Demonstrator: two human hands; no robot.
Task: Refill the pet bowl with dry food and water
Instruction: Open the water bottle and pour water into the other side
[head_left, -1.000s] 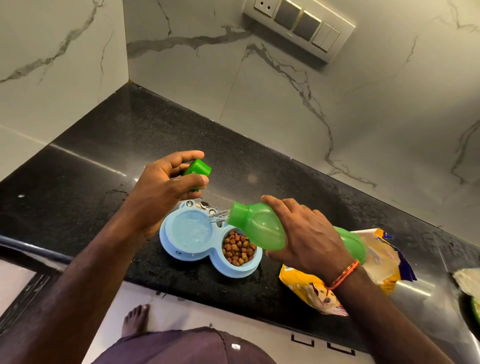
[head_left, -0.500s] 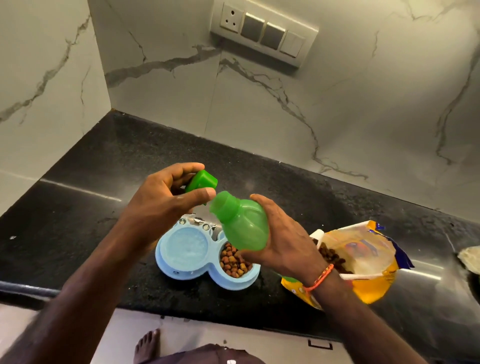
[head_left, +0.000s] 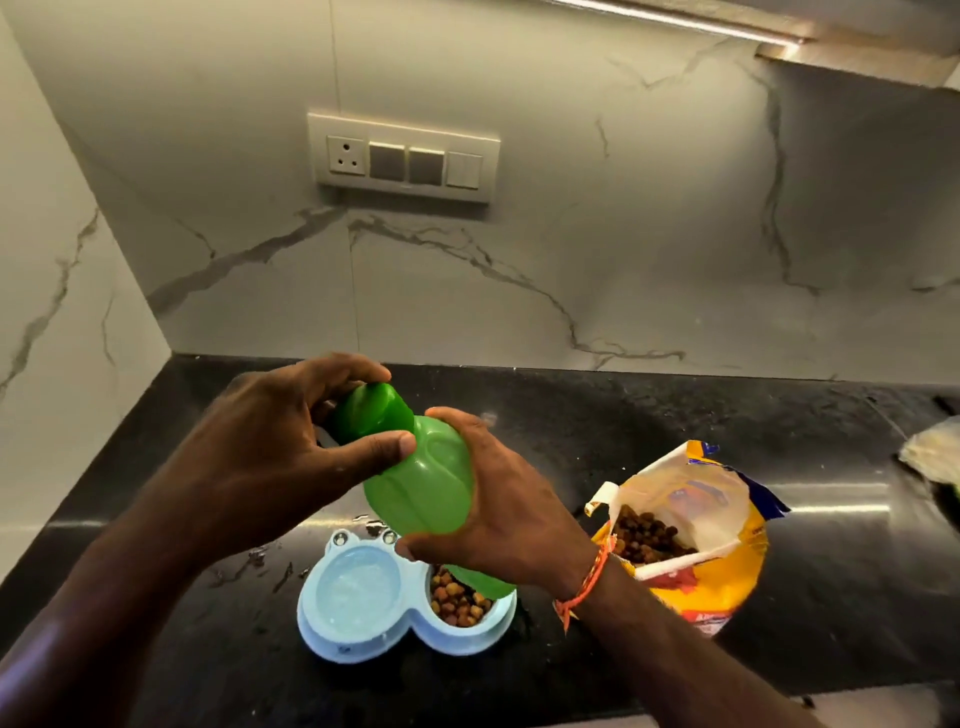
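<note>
Green plastic fills the middle of the head camera's view: a see-through green plastic bottle (head_left: 421, 483) is held up in the air above the counter, tilted with its top end up and to the left. The right hand (head_left: 498, 509) is wrapped tight around the fat body of the bottle, thumb under it and fingers over the far side. An orange thread band (head_left: 584, 582) sits on that wrist. The left hand (head_left: 270, 457) comes in from the left with its arm stretched forward. Its curled fingers and thumb are closed on the round green plastic cap (head_left: 371, 413) at the bottle's top. The two hands are close together, both gripping the bottle.

Below the hands, a light blue plastic double pet bowl (head_left: 363, 642) sits on the shiny black stone counter (head_left: 779, 597). Its left cup holds clear water (head_left: 356, 587). Its right cup holds brown dry food pieces (head_left: 460, 603), partly hidden by the bottom of the bottle. Small wet drops lie on the counter just beside the bowl.

To the right of the bowl lies an open yellow and white food bag (head_left: 696, 525) with brown pieces showing in its mouth. Behind it all is a white marble wall (head_left: 623, 234) with a cream switch plate (head_left: 402, 156).
</note>
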